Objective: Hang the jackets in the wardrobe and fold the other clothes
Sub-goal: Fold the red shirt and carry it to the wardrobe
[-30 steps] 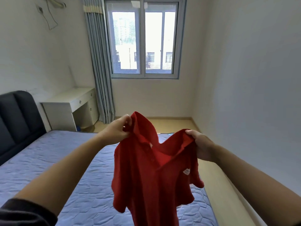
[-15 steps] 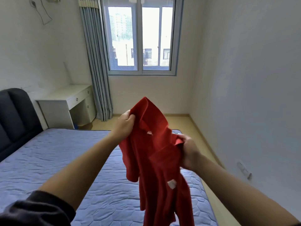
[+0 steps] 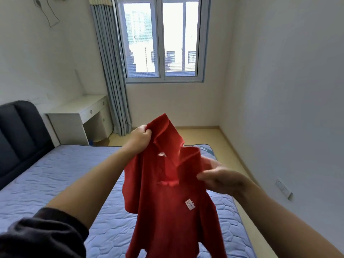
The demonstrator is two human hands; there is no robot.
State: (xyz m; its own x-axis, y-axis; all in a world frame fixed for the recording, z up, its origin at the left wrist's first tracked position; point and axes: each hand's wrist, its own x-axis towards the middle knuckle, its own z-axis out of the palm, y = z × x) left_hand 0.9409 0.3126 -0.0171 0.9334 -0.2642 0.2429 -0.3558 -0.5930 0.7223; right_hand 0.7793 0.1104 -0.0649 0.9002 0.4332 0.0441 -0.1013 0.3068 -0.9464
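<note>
**A:** In the head view, where is the red polo shirt (image 3: 167, 211)?

**B:** It is in the air above the right part of the bed (image 3: 55, 174). Its long axis runs top to bottom, with the collar (image 3: 167, 133) up and far and the hem down and near. It touches nothing but the hands.

**A:** Who carries it?

**B:** The left hand (image 3: 139, 136). Its fingers are curled tight round the cloth at the shoulder just left of the collar, and the shirt hangs from there.

**A:** And the right hand (image 3: 225, 181)?

**B:** It is lower and to the right, with fingers stretched leftward at the shirt's other shoulder. It is blurred, so whether it pinches the cloth or only brushes it cannot be told.

**A:** So what does the coming move hinge on?

**B:** Probably on that sagging right shoulder. It lies just left of the right fingertips and below the held one. The right hand is the nearer, and taking it level would spread the shirt for folding.
</note>
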